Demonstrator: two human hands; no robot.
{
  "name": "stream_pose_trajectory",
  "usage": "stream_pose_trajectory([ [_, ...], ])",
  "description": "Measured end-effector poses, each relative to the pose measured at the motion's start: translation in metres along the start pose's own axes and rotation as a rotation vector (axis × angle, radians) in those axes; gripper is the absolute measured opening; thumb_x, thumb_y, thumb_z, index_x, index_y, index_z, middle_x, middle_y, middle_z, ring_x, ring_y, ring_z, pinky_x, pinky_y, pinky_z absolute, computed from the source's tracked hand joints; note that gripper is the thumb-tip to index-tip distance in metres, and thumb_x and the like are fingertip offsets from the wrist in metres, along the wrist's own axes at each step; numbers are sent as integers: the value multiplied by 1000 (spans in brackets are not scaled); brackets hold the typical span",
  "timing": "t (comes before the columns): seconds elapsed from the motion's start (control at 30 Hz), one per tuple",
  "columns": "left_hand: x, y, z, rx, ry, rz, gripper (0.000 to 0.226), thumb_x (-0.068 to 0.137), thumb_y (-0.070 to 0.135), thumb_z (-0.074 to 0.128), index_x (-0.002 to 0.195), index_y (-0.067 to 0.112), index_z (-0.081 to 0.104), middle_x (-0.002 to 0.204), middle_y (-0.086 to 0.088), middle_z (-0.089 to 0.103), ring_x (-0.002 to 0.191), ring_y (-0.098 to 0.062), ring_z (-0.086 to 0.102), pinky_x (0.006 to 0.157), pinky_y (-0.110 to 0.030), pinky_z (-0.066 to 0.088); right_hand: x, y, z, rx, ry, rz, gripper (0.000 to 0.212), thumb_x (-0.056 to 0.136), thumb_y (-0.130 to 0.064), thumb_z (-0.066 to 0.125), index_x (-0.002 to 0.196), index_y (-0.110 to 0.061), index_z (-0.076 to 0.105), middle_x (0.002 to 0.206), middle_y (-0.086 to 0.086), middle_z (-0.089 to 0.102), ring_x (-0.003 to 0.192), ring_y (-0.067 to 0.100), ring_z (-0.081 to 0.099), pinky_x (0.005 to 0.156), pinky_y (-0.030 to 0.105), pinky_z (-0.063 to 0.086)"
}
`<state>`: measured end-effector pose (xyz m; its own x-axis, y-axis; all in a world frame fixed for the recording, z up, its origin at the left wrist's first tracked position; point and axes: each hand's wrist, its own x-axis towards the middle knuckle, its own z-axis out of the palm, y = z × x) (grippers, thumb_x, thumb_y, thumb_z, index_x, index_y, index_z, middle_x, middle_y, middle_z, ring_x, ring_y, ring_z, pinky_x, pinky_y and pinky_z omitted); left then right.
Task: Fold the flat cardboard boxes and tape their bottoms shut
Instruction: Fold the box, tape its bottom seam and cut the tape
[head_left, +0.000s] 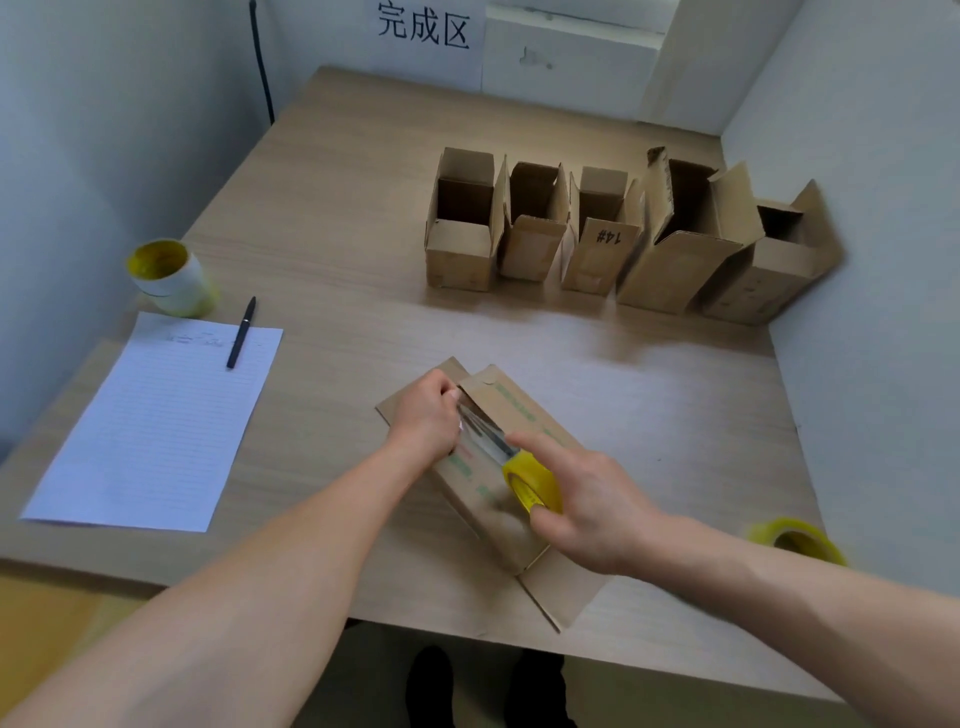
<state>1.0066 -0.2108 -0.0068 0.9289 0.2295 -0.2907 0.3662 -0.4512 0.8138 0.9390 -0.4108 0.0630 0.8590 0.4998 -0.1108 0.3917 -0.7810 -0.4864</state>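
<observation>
Cardboard box (488, 499) lies on its side near the front edge of the counter (337, 208), about centre, turned diagonally, with loose flaps sticking out at both ends. Left hand (423, 415) is at the box's far end, fingers curled, pinching the end of a clear tape strip (483, 434) down at that end; can't tell whether the strip is stuck to the card yet. Right hand (592, 501) holds a yellow tape roll (532, 480) on top of the box, thumb under the near side, index finger stretched over the top, other fingers loosely spread. The strip runs taut from the roll to the left hand along the box. Row of five upright boxes (597, 254) stands toward the far right corner, tops open, side by side and touching or nearly so; the middle one is marked 14#. Stack of yellow rolls (166, 275) sits by the left edge, with lined paper (156, 421) just in front of it and a black pen (241, 332) lying across the sheet's far corner. Spare yellow roll (800, 540) lies flat at the right edge, blurred. White sign (423, 26) with black characters hangs on the back wall.
</observation>
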Motion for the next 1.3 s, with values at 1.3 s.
stream_pose_trajectory([
  [1.3,69,-17,-10,312,-186,-190,18,88,29,69,102,17,69,115,-10,69,106,-28,64,92,-36,51,26,26,16,118,-149,37,97,80,-30,55,146,-54,-12,89,-1,50,70,27,51,70,34,47],
])
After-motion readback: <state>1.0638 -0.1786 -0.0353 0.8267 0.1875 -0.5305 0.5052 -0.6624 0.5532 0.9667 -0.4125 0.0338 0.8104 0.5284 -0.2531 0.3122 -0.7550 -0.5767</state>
